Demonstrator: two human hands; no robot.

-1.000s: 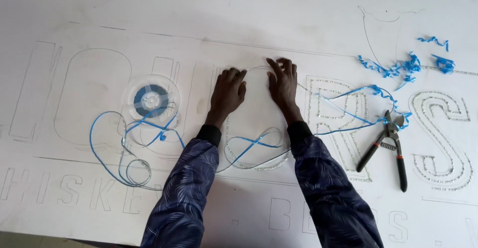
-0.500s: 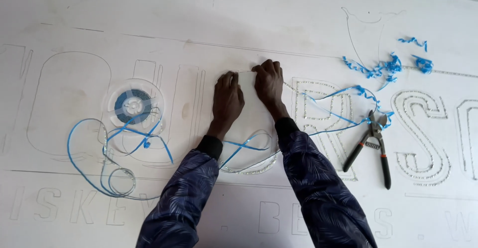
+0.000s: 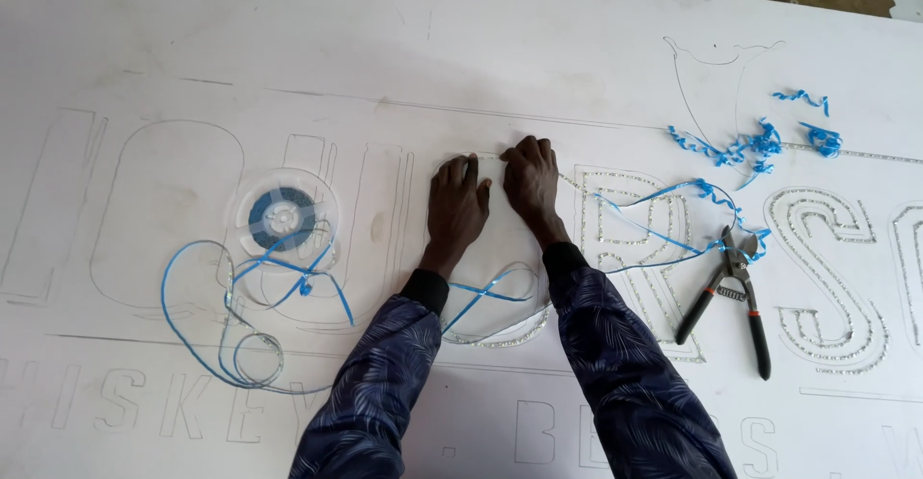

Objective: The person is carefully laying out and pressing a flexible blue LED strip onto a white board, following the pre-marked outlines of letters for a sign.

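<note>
Nearest you, your patterned sleeves run up from the bottom edge over the white board [image 3: 577, 46], which carries outlined letters. A loose loop of blue strip [image 3: 486, 291] lies between your forearms, crossing the lower curve of the round letter you are working on. Your left hand [image 3: 457, 205] lies flat inside that letter, fingers spread and pressed to the board, gripping nothing. Your right hand [image 3: 529, 181] sits just beside it, fingertips curled down on the letter's top edge; you cannot tell whether they pinch the strip there. Left of your hands, a clear reel [image 3: 286, 217] with a blue core trails more blue strip in loops. To the right, pliers [image 3: 731, 296] with black and red handles lie between two beaded letters. Farther off, blue scraps [image 3: 750, 142] lie scattered.
</note>
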